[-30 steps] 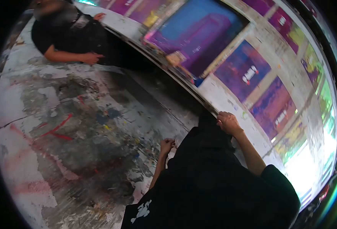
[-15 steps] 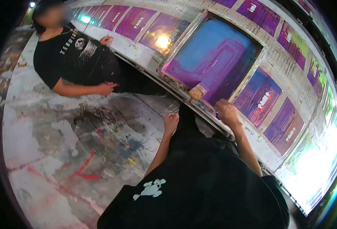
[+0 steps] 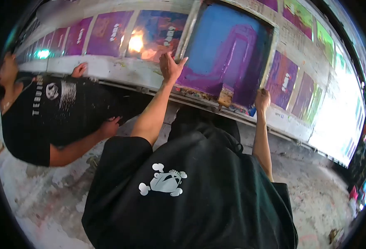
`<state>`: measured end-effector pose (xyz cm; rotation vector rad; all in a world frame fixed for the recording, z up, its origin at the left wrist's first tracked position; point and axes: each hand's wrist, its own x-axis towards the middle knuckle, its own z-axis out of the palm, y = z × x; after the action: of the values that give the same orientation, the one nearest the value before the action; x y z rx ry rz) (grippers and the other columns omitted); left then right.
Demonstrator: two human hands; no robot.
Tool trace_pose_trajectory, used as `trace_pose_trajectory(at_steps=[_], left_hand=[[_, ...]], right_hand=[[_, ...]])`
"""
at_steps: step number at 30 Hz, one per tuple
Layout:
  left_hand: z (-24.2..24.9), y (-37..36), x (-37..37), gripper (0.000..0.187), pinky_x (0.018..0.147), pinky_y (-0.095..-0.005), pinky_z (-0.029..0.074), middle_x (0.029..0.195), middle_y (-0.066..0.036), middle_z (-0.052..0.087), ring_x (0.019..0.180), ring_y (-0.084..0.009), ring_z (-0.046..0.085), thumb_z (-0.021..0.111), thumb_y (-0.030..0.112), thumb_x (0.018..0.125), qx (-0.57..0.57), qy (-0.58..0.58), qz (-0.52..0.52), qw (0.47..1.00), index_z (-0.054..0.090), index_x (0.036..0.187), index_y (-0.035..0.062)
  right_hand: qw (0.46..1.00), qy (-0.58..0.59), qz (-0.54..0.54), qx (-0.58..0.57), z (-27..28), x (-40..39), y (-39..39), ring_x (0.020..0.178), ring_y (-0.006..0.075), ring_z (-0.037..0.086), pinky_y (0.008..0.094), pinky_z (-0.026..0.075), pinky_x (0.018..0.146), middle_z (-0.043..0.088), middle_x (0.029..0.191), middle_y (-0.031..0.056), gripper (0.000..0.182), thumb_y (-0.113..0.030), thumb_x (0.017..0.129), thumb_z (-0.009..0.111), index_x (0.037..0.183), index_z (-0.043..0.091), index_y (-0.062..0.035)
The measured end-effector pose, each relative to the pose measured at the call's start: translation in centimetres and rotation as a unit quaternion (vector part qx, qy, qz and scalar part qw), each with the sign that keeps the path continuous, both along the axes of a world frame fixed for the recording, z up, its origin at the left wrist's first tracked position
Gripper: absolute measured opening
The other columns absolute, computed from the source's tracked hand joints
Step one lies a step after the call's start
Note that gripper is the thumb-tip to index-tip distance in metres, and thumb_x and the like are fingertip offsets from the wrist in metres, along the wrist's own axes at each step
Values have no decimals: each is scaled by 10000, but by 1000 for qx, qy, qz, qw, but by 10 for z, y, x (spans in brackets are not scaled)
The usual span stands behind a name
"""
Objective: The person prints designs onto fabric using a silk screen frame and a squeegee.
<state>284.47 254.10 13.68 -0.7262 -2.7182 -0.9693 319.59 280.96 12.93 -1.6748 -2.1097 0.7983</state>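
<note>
A printing screen frame with blue and purple ink lies on the long print table in front of me. My left hand rests on the frame's near left corner with its fingers spread. My right hand is closed around the frame's near right corner. A wooden squeegee handle sits at the frame's near edge between my hands. My black shirt with a white skull print fills the lower part of the view.
A co-worker in a black T-shirt stands to my left, with one hand on the table edge. Purple prints line the table both ways. The paint-stained floor lies below.
My view swung from the floor up to the table. My left hand rose from beside my body onto the frame's left corner. My right hand shifted along the table edge to the frame's right corner.
</note>
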Motion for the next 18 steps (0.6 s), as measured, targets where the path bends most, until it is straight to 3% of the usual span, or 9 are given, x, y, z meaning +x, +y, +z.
trace_pose_trajectory(at_steps=[2, 4, 7, 11, 13, 15, 17, 18], left_hand=[[-2, 6, 10, 563, 811, -513, 452, 955, -174, 580, 954, -384, 560, 756, 499, 803, -21, -54, -4, 998, 555, 1058, 40], [-3, 3, 10, 481, 794, -507, 455, 933, -170, 567, 931, -382, 560, 716, 466, 854, -23, -79, -17, 996, 542, 994, 40], [-6, -2, 6, 429, 777, -508, 455, 924, -170, 564, 922, -384, 562, 678, 434, 894, -20, -60, -51, 997, 528, 967, 39], [-16, -2, 0, 426, 772, -513, 454, 918, -170, 559, 914, -385, 561, 673, 423, 900, -21, -72, -48, 996, 524, 972, 30], [-22, -4, 0, 534, 790, -498, 455, 991, -165, 563, 956, -360, 555, 629, 526, 913, -28, -73, -52, 996, 546, 1031, 12], [-20, -3, 3, 544, 797, -498, 456, 993, -167, 561, 965, -360, 554, 627, 530, 913, -31, -87, -46, 995, 544, 1047, 9], [-17, -3, 1, 571, 818, -495, 460, 1003, -171, 562, 991, -365, 553, 620, 543, 912, -39, -98, -38, 994, 547, 1078, 1], [-17, -5, 2, 571, 818, -495, 460, 1003, -171, 562, 991, -365, 553, 620, 543, 912, -44, -100, -43, 993, 547, 1078, 1]], right_hand=[[992, -123, 33, 6, 19, 0, -6, 1019, 362, 634, 460, 483, 876, 685, 1006, 178, 351, -330, 871, 671, 1091, 671, -56], [991, -135, -11, 10, 3, 4, 1, 965, 330, 684, 418, 511, 858, 727, 924, 142, 354, -363, 815, 711, 1003, 727, -64], [990, -133, -25, 39, -3, 6, 0, 935, 336, 686, 432, 506, 854, 725, 880, 145, 361, -374, 791, 721, 984, 730, -70], [988, -147, -36, 27, 8, 0, -2, 942, 340, 682, 438, 503, 845, 722, 923, 149, 336, -362, 809, 714, 972, 734, -69], [974, -206, 57, 81, 48, -12, -21, 969, 346, 657, 429, 497, 863, 700, 956, 146, 323, -311, 796, 750, 1004, 731, -65], [967, -114, 202, 101, 98, -36, -58, 1035, 351, 602, 429, 484, 897, 652, 1024, 142, 426, -255, 757, 796, 1121, 697, -56], [921, -68, 378, 59, 102, -50, -90, 1076, 345, 555, 428, 476, 931, 605, 1090, 138, 568, -209, 701, 833, 1209, 642, -43], [893, -101, 436, 54, 101, -54, -102, 1109, 335, 540, 430, 474, 953, 579, 1165, 133, 640, -199, 690, 838, 1261, 598, -36]])
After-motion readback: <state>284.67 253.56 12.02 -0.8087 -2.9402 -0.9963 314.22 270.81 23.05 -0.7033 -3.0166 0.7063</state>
